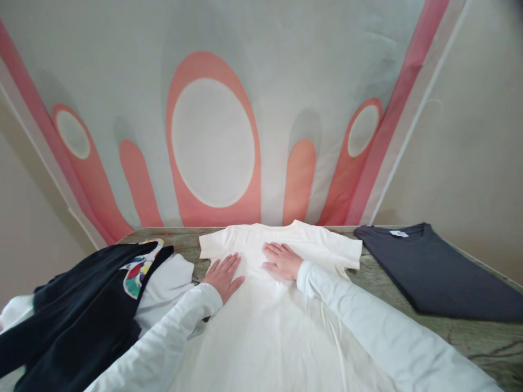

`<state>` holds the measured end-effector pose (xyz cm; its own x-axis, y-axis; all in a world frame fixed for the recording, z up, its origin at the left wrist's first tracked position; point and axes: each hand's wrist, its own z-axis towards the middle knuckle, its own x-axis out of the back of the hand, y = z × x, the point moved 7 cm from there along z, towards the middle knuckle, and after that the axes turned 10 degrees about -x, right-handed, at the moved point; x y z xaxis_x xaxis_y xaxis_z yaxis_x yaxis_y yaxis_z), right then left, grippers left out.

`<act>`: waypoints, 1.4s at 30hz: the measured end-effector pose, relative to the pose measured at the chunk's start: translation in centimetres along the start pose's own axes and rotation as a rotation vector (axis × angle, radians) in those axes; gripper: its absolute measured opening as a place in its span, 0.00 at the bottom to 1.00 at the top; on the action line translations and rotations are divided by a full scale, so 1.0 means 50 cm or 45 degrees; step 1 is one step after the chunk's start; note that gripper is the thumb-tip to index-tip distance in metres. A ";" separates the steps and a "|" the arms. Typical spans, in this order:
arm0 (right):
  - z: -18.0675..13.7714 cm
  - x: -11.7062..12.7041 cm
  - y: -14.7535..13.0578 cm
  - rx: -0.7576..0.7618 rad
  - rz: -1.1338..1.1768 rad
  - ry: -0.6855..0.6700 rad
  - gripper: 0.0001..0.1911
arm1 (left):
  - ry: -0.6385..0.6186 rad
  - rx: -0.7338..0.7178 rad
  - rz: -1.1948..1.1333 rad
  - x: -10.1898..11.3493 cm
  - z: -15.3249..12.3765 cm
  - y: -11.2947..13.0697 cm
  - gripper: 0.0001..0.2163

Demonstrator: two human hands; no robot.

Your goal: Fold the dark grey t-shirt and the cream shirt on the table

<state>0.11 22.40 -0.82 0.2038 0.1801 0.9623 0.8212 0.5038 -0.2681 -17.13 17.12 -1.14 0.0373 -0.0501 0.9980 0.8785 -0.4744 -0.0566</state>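
A cream-white T-shirt (261,321) lies spread flat on the table, neck toward the far edge, sleeves out to both sides. My left hand (224,275) rests flat on its left shoulder area, fingers stretched out and together. My right hand (281,260) lies flat on the chest just below the collar, fingers pointing left. Both arms wear white long sleeves. Neither hand holds anything.
A heap of clothes (81,310), black with a colourful print over white pieces, sits at the left. A folded dark grey T-shirt (441,272) lies at the right. The table's greenish marbled top (482,337) shows at the right. A pink and grey patterned cloth (212,125) hangs behind.
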 end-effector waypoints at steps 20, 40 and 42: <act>-0.080 0.010 0.221 -0.381 -0.135 -0.016 0.39 | 0.012 0.020 -0.028 0.000 0.003 -0.002 0.29; -0.157 0.060 0.452 -0.881 -0.242 0.068 0.37 | 0.014 0.022 -0.075 0.004 -0.001 0.003 0.28; -0.162 0.078 0.452 -0.908 -0.285 0.111 0.35 | 0.007 0.010 -0.088 0.010 -0.001 0.004 0.28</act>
<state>23.78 27.66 -2.77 0.0085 0.0554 0.9984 0.9881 -0.1540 0.0002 -16.95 16.94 -0.66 -0.0264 -0.0219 0.9994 0.8827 -0.4698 0.0130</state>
